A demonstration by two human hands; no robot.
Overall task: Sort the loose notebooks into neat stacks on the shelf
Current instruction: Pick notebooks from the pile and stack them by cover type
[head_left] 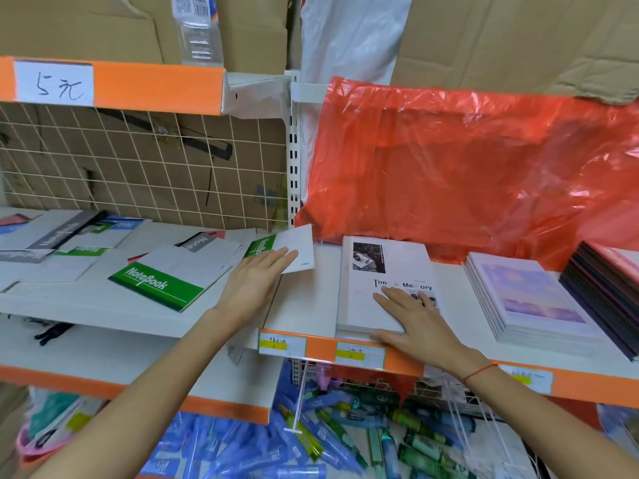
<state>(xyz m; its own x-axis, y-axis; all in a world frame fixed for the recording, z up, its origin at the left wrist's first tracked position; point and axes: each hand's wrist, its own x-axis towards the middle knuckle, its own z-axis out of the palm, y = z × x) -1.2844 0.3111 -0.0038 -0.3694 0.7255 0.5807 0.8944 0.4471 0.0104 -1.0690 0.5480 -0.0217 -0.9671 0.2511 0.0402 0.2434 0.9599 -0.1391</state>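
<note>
Loose green-and-white notebooks lie scattered on the left shelf (103, 302); one marked "Notebook" (166, 278) is nearest. My left hand (254, 281) rests flat, fingers extended, on another green-and-white notebook (294, 245) that straddles the gap between the two shelves. My right hand (415, 316) lies flat, fingers spread, on a white "Time & Memory" notebook stack (383, 261) on the right shelf (304, 299). Its thumb sits at the stack's front edge. Neither hand grips anything.
Right of the white stack sit a stack of lilac-cover notebooks (529, 295) and a dark stack (601, 288). A red plastic bag (466, 167) fills the back of the right shelf. A wire grid (145, 160) backs the left shelf. Pens fill the bins below (328, 433).
</note>
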